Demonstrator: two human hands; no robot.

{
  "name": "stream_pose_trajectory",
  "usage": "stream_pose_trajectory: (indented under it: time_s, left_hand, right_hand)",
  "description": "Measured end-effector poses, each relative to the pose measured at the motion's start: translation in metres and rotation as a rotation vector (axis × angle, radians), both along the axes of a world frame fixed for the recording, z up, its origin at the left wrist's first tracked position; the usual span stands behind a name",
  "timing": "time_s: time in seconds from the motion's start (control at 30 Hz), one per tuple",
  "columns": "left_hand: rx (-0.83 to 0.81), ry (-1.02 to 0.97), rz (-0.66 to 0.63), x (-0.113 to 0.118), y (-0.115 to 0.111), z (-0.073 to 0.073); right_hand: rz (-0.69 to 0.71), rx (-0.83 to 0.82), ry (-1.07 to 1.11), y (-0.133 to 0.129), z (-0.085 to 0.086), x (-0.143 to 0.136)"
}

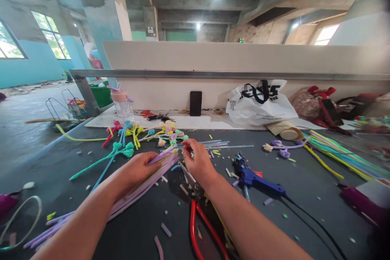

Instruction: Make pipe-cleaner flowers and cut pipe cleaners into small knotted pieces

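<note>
My left hand (pixel 138 172) is wrapped round a bundle of lilac pipe cleaners (pixel 134 199) that slants across the dark table, its tips pointing up and right. A yellowish stem shows among them. My right hand (pixel 196 160) is beside the tips, its fingers curled together; whatever they hold, if anything, is too small to make out. Red-handled pliers or scissors (pixel 194 215) lie under my right wrist, with their metal jaws near the bundle's end. Beyond my hands lie pipe-cleaner flowers in several colours (pixel 167 132), and a green one (pixel 123 149) is at the left.
A blue glue gun (pixel 258 180) with a black cord lies at the right. Clear sticks (pixel 231 146), small cut pieces and more coloured pipe cleaners (pixel 338 154) are on the table. Along the back stand a cup (pixel 123 107), a phone (pixel 195 103) and a white bag (pixel 262 107).
</note>
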State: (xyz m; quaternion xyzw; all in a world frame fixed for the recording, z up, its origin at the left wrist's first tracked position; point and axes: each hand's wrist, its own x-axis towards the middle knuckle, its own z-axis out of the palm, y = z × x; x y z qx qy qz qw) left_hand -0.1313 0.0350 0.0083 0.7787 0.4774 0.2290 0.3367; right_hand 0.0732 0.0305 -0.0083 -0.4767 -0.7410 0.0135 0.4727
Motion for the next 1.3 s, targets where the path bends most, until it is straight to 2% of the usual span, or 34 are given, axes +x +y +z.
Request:
stream_pose_trajectory:
  time_s: [0.13,0.3,0.47,0.57,0.67,0.77,0.93,1.07,1.23,1.3]
  left_hand:
    - [-0.019,-0.064,0.005,0.004,-0.004,0.0]
    - [-0.005,-0.023,-0.024,0.006,-0.003,-0.003]
    - [-0.008,-0.043,-0.039,0.008,-0.004,-0.001]
    - [-0.012,-0.071,-0.058,0.009,-0.005,0.001]
    - [-0.004,-0.027,-0.076,0.007,-0.003,0.001]
    - [0.003,0.013,-0.07,0.006,0.0,-0.002]
    - [-0.018,-0.132,-0.014,0.008,-0.001,-0.004]
    - [-0.076,-0.133,0.011,0.007,-0.001,-0.005]
    - [-0.1,-0.126,0.048,0.003,0.001,-0.009]
    - [-0.115,-0.121,0.022,0.002,0.001,-0.008]
  right_hand:
    - [0.064,-0.044,-0.288,-0.007,0.005,-0.005]
    - [0.004,-0.103,-0.466,-0.009,0.004,-0.013]
    - [0.048,-0.122,-0.421,-0.01,0.002,-0.015]
    - [0.027,-0.105,-0.418,-0.01,0.001,-0.017]
    - [-0.013,-0.102,-0.434,-0.01,0.001,-0.018]
    - [0.012,-0.137,-0.405,-0.01,0.001,-0.017]
    - [0.074,-0.164,-0.401,-0.01,-0.001,-0.017]
    - [0.003,-0.155,-0.405,-0.007,0.0,-0.013]
    - [-0.2,-0.177,-0.316,-0.002,0.001,-0.002]
    - [-0.238,-0.182,-0.286,-0.001,0.001,0.001]
